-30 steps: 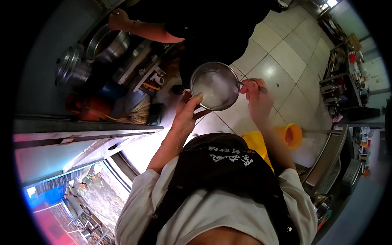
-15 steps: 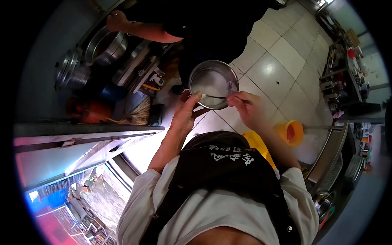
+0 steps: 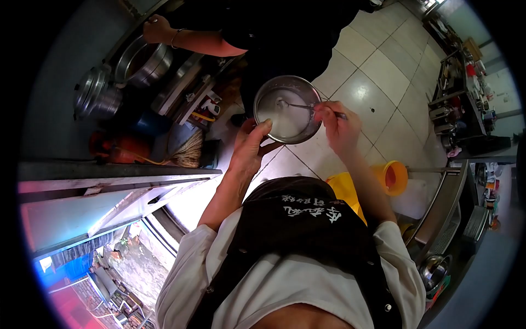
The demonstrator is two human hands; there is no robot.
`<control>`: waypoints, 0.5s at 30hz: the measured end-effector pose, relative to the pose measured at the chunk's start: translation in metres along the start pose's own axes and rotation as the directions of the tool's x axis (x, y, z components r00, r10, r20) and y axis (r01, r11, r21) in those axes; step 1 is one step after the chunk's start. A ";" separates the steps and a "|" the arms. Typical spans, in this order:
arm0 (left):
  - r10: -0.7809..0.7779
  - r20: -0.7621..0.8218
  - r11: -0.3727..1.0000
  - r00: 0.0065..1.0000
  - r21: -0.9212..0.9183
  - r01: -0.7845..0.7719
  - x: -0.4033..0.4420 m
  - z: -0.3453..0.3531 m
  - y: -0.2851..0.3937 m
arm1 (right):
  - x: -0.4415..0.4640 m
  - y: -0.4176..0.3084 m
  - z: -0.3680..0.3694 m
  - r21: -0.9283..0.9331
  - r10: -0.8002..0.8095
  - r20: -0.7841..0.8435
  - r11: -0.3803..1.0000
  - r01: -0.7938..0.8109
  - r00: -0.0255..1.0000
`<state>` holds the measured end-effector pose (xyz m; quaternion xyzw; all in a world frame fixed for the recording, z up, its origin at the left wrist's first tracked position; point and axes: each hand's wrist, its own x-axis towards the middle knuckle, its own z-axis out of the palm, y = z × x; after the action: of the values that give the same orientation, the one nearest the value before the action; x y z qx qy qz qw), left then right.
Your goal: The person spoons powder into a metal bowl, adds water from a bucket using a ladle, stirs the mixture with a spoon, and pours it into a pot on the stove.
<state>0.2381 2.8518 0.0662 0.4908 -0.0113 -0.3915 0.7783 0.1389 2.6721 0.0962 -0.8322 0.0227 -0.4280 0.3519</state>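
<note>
In front of me, a round metal bowl (image 3: 315, 127) holds a white liquid or thin paste (image 3: 290, 122). My left hand (image 3: 253, 141) grips its near left side, thumb over the rim and fingers underneath. Closed around a thin metal spoon (image 3: 299, 105) is my right hand (image 3: 338, 122), at the bowl's right rim. The spoon reaches across the bowl and its tip is in the upper part of the white mixture.
Another person in dark clothes stands ahead, one hand (image 3: 158, 30) near a large metal pot (image 3: 143, 63). At left are a red gas cylinder (image 3: 123, 148) and a broom (image 3: 189, 151). A yellow bucket (image 3: 395, 178) sits right; shelving (image 3: 460, 98) lines the far right.
My right hand has moved slightly up and right, and the spoon's tip went from the bowl's near left side to its upper part. The bowl has shifted and tilted slightly.
</note>
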 end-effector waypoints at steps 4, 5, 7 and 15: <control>0.001 0.003 1.000 1.000 -0.002 -0.001 -0.003 -0.002 0.000 | 0.006 0.010 -0.004 0.050 -0.015 0.014 0.999 0.014 1.000; 0.000 0.002 1.000 1.000 -0.001 0.000 -0.004 -0.002 0.001 | 0.009 0.011 -0.006 0.054 -0.041 0.017 0.998 0.040 0.999; -0.026 -0.002 0.999 1.000 0.027 0.026 -0.004 -0.006 0.000 | 0.016 0.012 -0.010 0.038 -0.087 0.055 0.996 0.085 0.995; -0.019 -0.038 1.000 0.999 -0.017 0.019 -0.004 -0.008 -0.001 | -0.006 0.008 -0.021 -0.102 -0.007 0.203 0.994 0.028 0.979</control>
<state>0.2378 2.8605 0.0624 0.4918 0.0115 -0.3895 0.7787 0.1218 2.6563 0.0958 -0.8887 0.0018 -0.3424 0.3048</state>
